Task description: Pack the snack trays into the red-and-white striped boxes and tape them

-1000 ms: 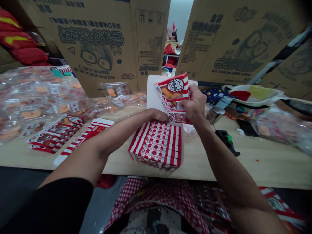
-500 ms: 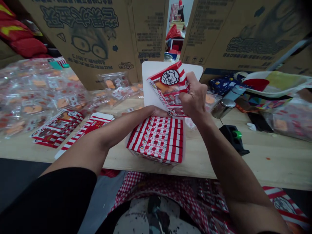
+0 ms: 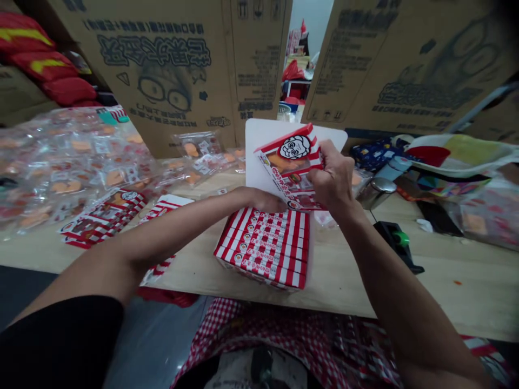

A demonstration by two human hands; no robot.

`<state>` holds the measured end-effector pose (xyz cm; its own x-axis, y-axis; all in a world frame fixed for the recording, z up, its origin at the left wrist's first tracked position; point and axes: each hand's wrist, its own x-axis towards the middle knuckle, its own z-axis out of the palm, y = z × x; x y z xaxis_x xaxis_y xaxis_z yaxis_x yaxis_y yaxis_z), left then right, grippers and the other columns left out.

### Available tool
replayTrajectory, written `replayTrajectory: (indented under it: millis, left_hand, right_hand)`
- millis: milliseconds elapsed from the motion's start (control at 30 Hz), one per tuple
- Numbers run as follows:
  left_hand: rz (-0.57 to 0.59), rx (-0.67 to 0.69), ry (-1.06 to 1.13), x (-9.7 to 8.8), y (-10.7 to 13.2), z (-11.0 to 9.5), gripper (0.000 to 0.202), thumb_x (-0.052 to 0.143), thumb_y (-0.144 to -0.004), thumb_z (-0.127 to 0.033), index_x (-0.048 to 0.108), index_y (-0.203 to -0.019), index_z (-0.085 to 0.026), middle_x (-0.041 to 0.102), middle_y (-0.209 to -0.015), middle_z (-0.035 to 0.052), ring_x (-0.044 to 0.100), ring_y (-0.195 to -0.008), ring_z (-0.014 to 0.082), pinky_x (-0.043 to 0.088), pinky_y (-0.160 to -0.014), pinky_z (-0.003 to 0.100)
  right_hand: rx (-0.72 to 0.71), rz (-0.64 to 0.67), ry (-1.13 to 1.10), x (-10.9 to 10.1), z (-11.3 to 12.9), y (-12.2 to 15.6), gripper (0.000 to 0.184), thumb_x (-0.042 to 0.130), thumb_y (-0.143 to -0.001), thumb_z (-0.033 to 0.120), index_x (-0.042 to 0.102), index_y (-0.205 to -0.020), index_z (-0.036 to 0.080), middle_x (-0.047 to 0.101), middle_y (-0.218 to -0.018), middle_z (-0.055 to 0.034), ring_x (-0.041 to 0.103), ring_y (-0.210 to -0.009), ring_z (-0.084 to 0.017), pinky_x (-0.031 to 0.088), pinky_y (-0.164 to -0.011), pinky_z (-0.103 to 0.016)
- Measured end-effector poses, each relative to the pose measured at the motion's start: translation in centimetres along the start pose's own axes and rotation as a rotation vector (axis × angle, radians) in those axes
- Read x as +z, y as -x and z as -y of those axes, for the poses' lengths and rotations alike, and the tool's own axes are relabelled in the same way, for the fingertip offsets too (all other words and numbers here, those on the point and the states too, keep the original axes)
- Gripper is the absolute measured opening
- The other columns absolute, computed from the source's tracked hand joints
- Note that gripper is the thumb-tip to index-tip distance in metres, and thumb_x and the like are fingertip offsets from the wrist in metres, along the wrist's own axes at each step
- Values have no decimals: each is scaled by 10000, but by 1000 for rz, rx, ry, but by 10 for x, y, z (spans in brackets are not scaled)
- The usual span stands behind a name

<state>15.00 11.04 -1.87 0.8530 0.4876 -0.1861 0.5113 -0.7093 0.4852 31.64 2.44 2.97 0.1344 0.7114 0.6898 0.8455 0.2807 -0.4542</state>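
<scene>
In my right hand is a flat red-and-white striped snack box with a cartoon face, tilted and gripped at its right edge between thumb and fingers. Under it stands a display carton, packed with a row of matching striped boxes on edge. Its raised white lid forms the backdrop. My left hand reaches to the back end of the row, just below the held box's lower corner. Its fingers are mostly hidden, so I cannot tell what they hold.
Clear packets with orange pieces heap up on the left. Flat striped boxes lie in front of them. Large cardboard boxes wall off the back. To the right are a metal-lidded jar and a black tape dispenser.
The view has shifted, so the scene sits lower and slightly right. My right hand still grips the striped box above the carton. My left hand stays at the back of the row.
</scene>
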Motion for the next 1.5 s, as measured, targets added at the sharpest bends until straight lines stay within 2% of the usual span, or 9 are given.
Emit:
replayTrajectory:
  millis: [100,233,500,600,667,733,900,1200,1500]
  left_hand:
    - [102,25,-100,-2,32,-1,642,578,-841,-648,616,-1341,-247,680,-1319,127,647,-1139,319,495,-979,426]
    - [-40,22,-316,11,73,2,707,424,-929,-678,414,-1510,-275,562,-1444,159,572,-1247,364,413,-1050,510]
    - [-295,-95,-488,24,111,17,483,424,-996,-522,572,-1350,-227,634,-1301,148,558,-1201,356,304,-1058,595]
    - [-381,-152,-508,31,111,11,373,458,-986,-444,667,-1149,-183,661,-1230,149,548,-1152,355,351,-965,553]
    - [-420,-190,-515,35,108,7,334,465,-978,-404,690,-1049,-168,681,-1165,149,538,-1127,357,353,-925,535]
    - [-457,-226,-509,37,106,6,318,456,-977,-367,701,-984,-165,694,-1125,144,527,-1108,354,339,-917,530]
    - [-443,-247,-490,27,112,21,290,438,-967,-275,717,-974,-198,722,-1087,105,516,-1026,334,311,-872,512]
    - [-373,-181,-495,17,124,24,308,402,-990,-263,708,-981,-222,698,-1217,68,507,-1047,323,291,-861,502]
    - [-352,-159,-563,16,121,24,307,416,-989,-289,706,-1071,-232,684,-1170,99,516,-1030,323,313,-859,503]
  right_hand:
    - [2,16,-3,0,-3,-2,218,493,-718,195,574,-910,257,607,-692,1,509,-606,-203,402,-567,-314]
    - [-48,116,9,7,4,-1,223,488,-745,213,563,-952,246,633,-709,-3,513,-590,-196,380,-554,-296]
    - [-155,541,285,15,23,-10,474,475,-771,118,548,-1236,174,728,-839,-102,646,-692,-267,385,-581,-306]
    - [-263,705,202,20,30,-7,680,518,-826,162,376,-1490,184,723,-1097,-146,676,-863,-293,477,-684,-335]
    - [-303,695,127,25,35,-5,822,493,-863,154,152,-1608,209,654,-1279,-162,671,-960,-292,513,-783,-361]
    - [-326,674,122,26,36,-5,849,432,-892,117,42,-1633,255,622,-1322,-153,672,-957,-279,525,-818,-378]
    - [-390,757,129,15,25,-19,808,399,-906,67,161,-1625,351,653,-1284,-99,678,-954,-251,537,-846,-368]
    - [-410,879,191,12,25,-21,841,490,-887,70,185,-1620,350,682,-1239,-96,691,-916,-236,544,-839,-348]
    - [-334,775,132,25,16,-17,847,492,-886,72,174,-1610,373,568,-1441,-91,644,-1122,-276,519,-955,-398]
